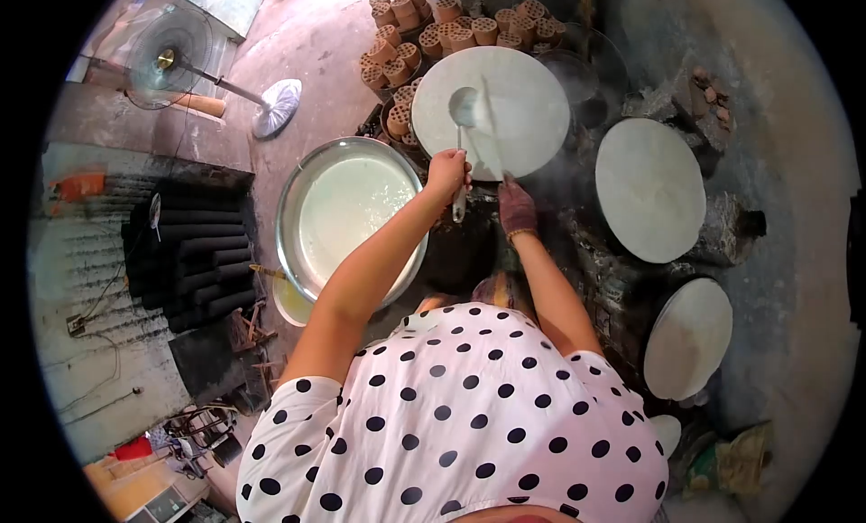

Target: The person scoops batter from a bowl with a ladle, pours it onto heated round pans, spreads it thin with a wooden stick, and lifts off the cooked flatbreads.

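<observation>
My left hand [448,174] is closed around the handle of a ladle [465,107], whose round bowl rests on or just over a round white griddle top [532,108]. My right hand [517,207], in a dark reddish glove, pinches the near end of a long thin pale stick [492,130] that lies across the same white surface, right beside the ladle's bowl. Left of my hands stands a wide metal basin [287,221] of whitish liquid [352,207]. Whether the stick touches the surface is hard to tell.
Two more round white tops [649,191] [688,340] stand at the right. Perforated clay-coloured cylinders [446,37] are piled behind the griddle. Dark cylinders [203,248] are stacked at the left, below a standing fan [166,59]. A yellowish bowl [290,302] sits beside the basin.
</observation>
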`<action>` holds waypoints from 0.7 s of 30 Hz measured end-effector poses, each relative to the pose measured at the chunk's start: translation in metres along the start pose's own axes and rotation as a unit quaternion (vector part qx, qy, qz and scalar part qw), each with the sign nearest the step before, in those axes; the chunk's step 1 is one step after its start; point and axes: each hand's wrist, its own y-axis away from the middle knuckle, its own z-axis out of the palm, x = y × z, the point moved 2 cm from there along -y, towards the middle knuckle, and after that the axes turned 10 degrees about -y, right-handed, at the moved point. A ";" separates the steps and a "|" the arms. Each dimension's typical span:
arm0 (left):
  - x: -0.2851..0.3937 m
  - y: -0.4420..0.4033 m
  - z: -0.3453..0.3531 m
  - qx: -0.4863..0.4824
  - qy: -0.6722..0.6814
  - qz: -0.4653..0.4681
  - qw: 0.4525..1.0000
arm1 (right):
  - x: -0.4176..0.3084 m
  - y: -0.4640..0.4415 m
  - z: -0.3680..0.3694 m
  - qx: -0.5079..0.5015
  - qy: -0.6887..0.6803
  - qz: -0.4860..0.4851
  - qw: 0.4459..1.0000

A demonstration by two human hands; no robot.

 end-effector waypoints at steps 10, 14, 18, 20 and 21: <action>0.032 0.101 -0.061 -0.121 0.176 0.008 0.977 | -0.003 -0.038 -0.028 -0.200 0.370 0.028 0.907; 0.005 0.104 -0.088 -0.172 0.335 -0.094 0.921 | -0.008 -0.015 -0.048 -0.085 0.139 0.011 0.987; -0.021 0.135 -0.118 -0.152 0.422 -0.134 0.884 | 0.024 0.088 -0.073 0.147 0.390 0.017 0.909; -0.026 0.160 -0.126 -0.143 0.401 -0.094 0.900 | 0.061 0.130 -0.050 0.044 0.481 -0.145 0.864; -0.027 0.175 -0.129 -0.127 0.379 -0.058 0.915 | 0.066 0.140 -0.040 0.002 0.462 -0.157 0.873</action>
